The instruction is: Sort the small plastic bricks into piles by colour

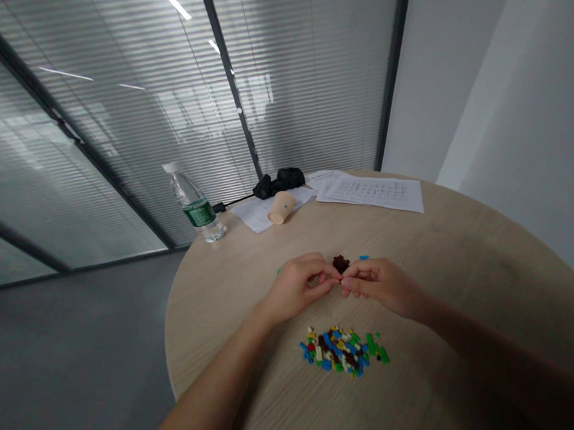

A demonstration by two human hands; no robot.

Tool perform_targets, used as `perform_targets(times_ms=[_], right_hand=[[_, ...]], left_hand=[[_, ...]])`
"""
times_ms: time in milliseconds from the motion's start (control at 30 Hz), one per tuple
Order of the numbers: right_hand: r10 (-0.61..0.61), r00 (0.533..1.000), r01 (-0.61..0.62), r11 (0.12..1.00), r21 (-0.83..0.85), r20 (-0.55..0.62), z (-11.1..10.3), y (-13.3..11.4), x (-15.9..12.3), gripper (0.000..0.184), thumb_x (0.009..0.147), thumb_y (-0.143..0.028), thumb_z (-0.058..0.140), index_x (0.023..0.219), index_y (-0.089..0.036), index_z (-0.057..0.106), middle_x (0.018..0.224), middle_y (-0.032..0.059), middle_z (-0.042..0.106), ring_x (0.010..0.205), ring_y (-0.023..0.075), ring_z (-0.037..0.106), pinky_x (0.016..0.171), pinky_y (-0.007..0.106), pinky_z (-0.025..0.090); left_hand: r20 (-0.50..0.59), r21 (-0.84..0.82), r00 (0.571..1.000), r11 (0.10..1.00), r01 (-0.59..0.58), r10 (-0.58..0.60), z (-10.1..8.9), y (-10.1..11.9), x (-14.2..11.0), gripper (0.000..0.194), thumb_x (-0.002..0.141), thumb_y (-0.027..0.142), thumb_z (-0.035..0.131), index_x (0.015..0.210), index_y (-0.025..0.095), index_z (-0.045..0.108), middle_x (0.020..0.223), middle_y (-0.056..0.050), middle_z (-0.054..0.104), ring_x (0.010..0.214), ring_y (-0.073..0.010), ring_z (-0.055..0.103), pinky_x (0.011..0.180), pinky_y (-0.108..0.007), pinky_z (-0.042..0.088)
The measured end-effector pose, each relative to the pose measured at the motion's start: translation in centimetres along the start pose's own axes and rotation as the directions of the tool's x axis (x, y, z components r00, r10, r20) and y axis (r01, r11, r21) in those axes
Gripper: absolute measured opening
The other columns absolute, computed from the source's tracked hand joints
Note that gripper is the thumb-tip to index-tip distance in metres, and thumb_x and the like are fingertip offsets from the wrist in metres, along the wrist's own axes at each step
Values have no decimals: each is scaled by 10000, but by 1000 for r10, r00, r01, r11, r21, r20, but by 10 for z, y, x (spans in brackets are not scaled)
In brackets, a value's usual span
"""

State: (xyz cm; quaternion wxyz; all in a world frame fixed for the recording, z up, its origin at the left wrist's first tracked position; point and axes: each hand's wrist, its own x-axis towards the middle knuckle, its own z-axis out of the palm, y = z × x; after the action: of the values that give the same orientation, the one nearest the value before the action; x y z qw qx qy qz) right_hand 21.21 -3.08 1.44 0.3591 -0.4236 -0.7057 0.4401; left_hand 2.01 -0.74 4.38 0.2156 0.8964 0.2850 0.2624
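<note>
1. A capped clear bottle stands near a paper cup on its side; their contents are hard to make out;
2. Colorful bricks lie heaped on a round wooden table before blinds;
3. Left hand and right hand meet, fingertips pinched; whether they grasp anything, one cannot tell; a brown cluster just beyond is partly hidden.

Slatted grey blinds cover the glass panels ahead, divided by dark frames, with thin bright streaks of light near the top; a plain pale wall rises at right, grey floor spreads at lower left, and the rounded wood-grained surface darkens toward its right side
</note>
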Motion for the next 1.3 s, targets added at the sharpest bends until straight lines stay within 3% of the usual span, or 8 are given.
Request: perform_targets(times_ms=[133, 200, 300, 400, 567, 900, 1100, 1300], right_hand=[[-71, 992, 55, 987, -153, -100, -6, 1, 0, 177, 786, -292, 527, 729, -175, 648, 703, 29, 681, 616, 137, 590, 582, 249, 444], [-114, 977, 50, 945, -323, -183, -11, 6, 2, 154, 787, -272, 532, 764, -179, 653, 730, 35, 686, 635, 152, 603, 598, 264, 447], [-221, 945, 27, 786, -618, -239, -19, 17, 5, 110, 770, -232, 564, 808, -183, 655, 764, 46, 684, 678, 178, 605, 646, 298, 441], [-239, 952, 24, 677, -735, -189, -23, 26, 8, 89, 782, -210, 567, 803, -188, 651, 777, 49, 680, 716, 191, 600, 665, 309, 437], [-268, 960, 100, 588, -803, -77, -17, 28, 11, 76, 790, -175, 581, 782, -185, 656, 783, 60, 677, 777, 208, 588, 716, 322, 432], [-226, 966, 14, 523, -852, -123, -12, 28, 15, 128, 827, -209, 560, 838, -174, 682, 839, 58, 686, 838, 204, 582, 752, 303, 427], [-222, 966, 5, 526, -850, -131, -11, 27, 14, 132, 835, -214, 555, 837, -168, 679, 840, 63, 685, 839, 201, 592, 744, 297, 432], [-267, 951, 29, 581, -813, -156, -16, 28, 13, 120, 828, -214, 548, 829, -177, 663, 826, 54, 682, 803, 191, 598, 715, 290, 438]], left_hand=[[-9, 19, 1000, 1000, -18, 18, -2, 3, 0, 169, 841, 233, 523, 949, 173, 638, 689, 7, 517, 636, -94, 471, 594, -204, 368], [-17, 50, 1000, 999, -3, 4, -2, 2, 0, 194, 830, 236, 543, 994, 171, 622, 712, 7, 537, 632, -93, 470, 601, -208, 369], [29, 106, 999, 994, 20, -23, -2, 0, 0, 167, 834, 241, 533, 954, 176, 631, 739, 0, 565, 648, -98, 488, 616, -215, 375], [113, 156, 993, 988, 9, -27, -2, -2, 1, 159, 851, 241, 498, 898, 180, 638, 758, -9, 587, 670, -107, 506, 626, -222, 382], [192, 188, 981, 980, -64, 28, -1, -3, 1, 165, 859, 194, 463, 861, 171, 627, 814, -20, 618, 742, -117, 540, 679, -230, 400], [205, 160, 979, 986, -53, 19, -4, -2, 1, 154, 838, 174, 483, 864, 160, 634, 823, -17, 617, 734, -105, 546, 681, -218, 403], [444, 39, 896, 999, 13, -29, -5, -2, -1, 110, 764, 174, 580, 815, 149, 673, 682, 7, 601, 591, -81, 514, 565, -194, 372], [559, -60, 829, 997, 57, -13, -1, -5, -4, 118, 725, 187, 643, 826, 146, 689, 671, 1, 619, 564, -74, 505, 528, -182, 362]])
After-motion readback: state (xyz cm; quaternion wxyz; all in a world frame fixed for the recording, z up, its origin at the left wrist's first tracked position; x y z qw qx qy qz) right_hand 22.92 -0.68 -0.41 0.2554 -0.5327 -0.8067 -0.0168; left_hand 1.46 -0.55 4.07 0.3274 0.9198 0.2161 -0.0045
